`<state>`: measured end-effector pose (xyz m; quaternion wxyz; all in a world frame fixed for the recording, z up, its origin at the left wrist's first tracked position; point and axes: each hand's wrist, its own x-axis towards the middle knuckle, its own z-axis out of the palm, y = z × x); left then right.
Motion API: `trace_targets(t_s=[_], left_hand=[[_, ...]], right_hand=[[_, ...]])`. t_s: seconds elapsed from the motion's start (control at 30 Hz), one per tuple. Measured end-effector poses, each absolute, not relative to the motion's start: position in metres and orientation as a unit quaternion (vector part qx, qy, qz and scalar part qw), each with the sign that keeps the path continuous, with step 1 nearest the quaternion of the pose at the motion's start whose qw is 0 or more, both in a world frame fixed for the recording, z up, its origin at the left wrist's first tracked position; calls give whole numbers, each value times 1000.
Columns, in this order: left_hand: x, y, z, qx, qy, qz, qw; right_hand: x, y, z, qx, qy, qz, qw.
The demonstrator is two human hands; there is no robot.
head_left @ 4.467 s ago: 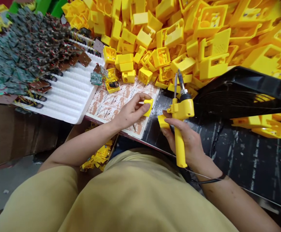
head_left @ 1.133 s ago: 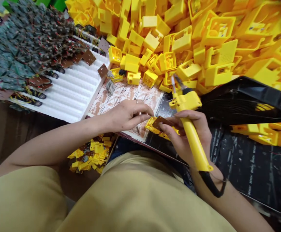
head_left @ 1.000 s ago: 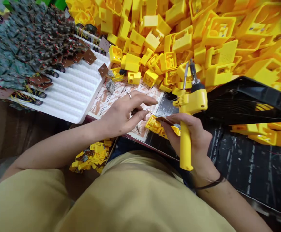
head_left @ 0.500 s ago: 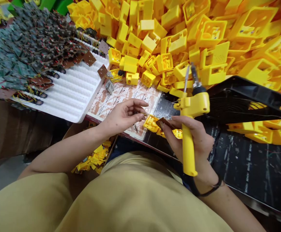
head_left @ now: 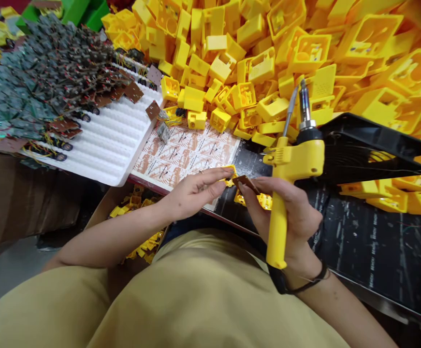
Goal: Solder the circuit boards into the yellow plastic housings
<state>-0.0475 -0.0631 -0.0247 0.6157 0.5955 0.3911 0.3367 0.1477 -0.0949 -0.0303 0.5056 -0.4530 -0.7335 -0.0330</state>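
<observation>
My left hand [head_left: 199,192] has its fingers around a small yellow housing [head_left: 231,173] near the table's front edge; the fingers partly cover it. In my right hand [head_left: 286,208] is a yellow soldering gun [head_left: 297,158], its metal tip pointing up and away from me. The thumb and forefinger of the same hand pinch a brown circuit board [head_left: 245,182]. Below that board lies another yellow housing [head_left: 264,200], partly hidden by the fingers.
Yellow housings [head_left: 195,99] are heaped across the back. A white foam sheet [head_left: 112,150] with piled circuit boards [head_left: 61,63] is at the left. A black frame [head_left: 377,145] stands at the right. Below the table edge, a box holds yellow parts [head_left: 148,246].
My left hand has closed onto the left yellow housing, which now sits apart from the other one. The soldering gun has tilted, its tip now further right.
</observation>
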Motion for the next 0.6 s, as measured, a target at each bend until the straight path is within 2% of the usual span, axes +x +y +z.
trace_targets(t_s=[0.1,0.23,0.33,0.4,0.5,0.6], left_hand=[[-34,-66,-21,558,419,387,603],[-20,-63,-24,422,397,459,673],[-33,-53,-21,424,398,469,665],[-51,-45,-17,525,427,427,600],[-76,-35,-16,699,470,314,438],[-82,-31,-24,770,483,268,318]], right_hand=[[141,-93,-32,-433,-758,-59,485],[134,-95,-36,-422,-768,-58,478],[141,-95,-38,-434,-762,-5,480],[151,-90,-40,-457,-760,26,462],[161,-75,-46,-469,-786,0,402],[156,-62,-55,-458,-819,10,346]])
